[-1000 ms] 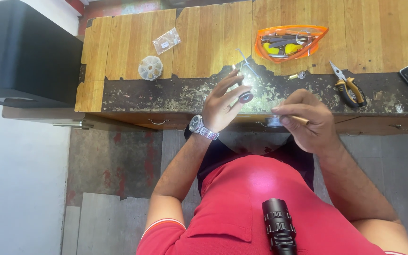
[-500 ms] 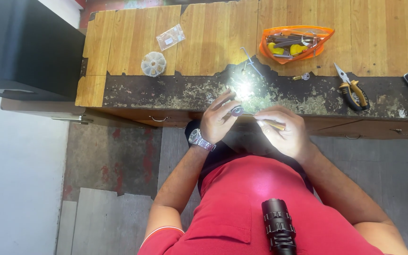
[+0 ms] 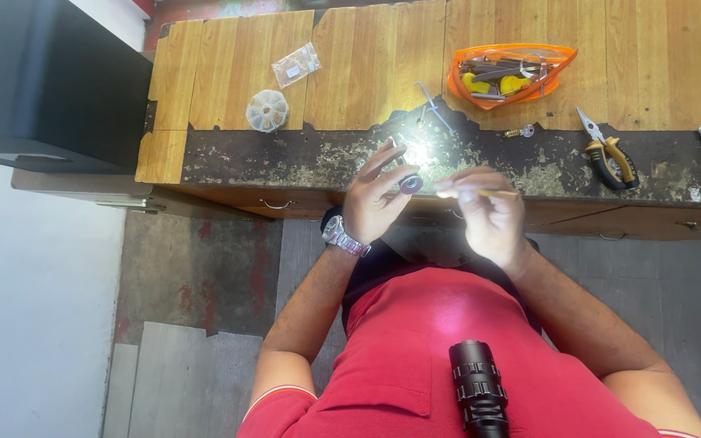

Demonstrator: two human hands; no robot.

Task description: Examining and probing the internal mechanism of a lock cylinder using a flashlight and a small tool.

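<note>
Two bare hands meet just off the front edge of the worn wooden bench [image 3: 229,162], over open floor between the bench and the person's red shirt [image 3: 415,357]. The left hand [image 3: 373,203], with a metal wristwatch [image 3: 341,237] on its wrist, pinches a small dark round part [image 3: 411,185] at its fingertips, its other fingers spread upward. The right hand [image 3: 488,212] has its fingers closed on a thin pale stick-like tool [image 3: 480,193], which lies level and points toward the round part; whether they touch cannot be told, as a bright glare sits on the bench just behind. The bench's front strip is dark and flaking, the planks behind it smooth and tan. An orange mesh pouch of tools [image 3: 513,75] lies well back, yellow-handled pliers [image 3: 610,154] to the right near the front strip, and a round clear compartment box [image 3: 267,110] and a small clear plastic bag [image 3: 296,64] to the left. Room is free along the front strip on both sides of the hands.
</note>
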